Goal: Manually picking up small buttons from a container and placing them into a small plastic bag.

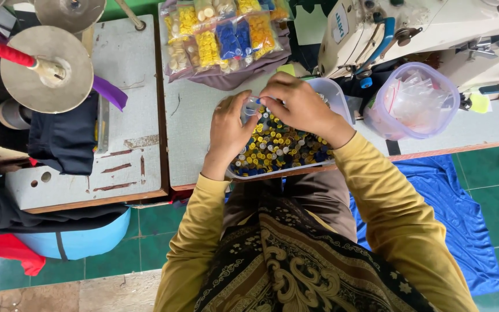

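Watching from afar, I see both hands over a clear tray (335, 95) of yellow, blue and white buttons (275, 147) at the desk (194, 118) edge. My left hand (230, 130) and right hand (298, 104) pinch a small clear packet (252, 107) together, each grip closed on it. I judge the sorting barely begun; the tray is full. Bagged buttons (220, 37) lie beyond, a round lidded tub (414, 101) and sewing machine (423, 29) crowd the right.
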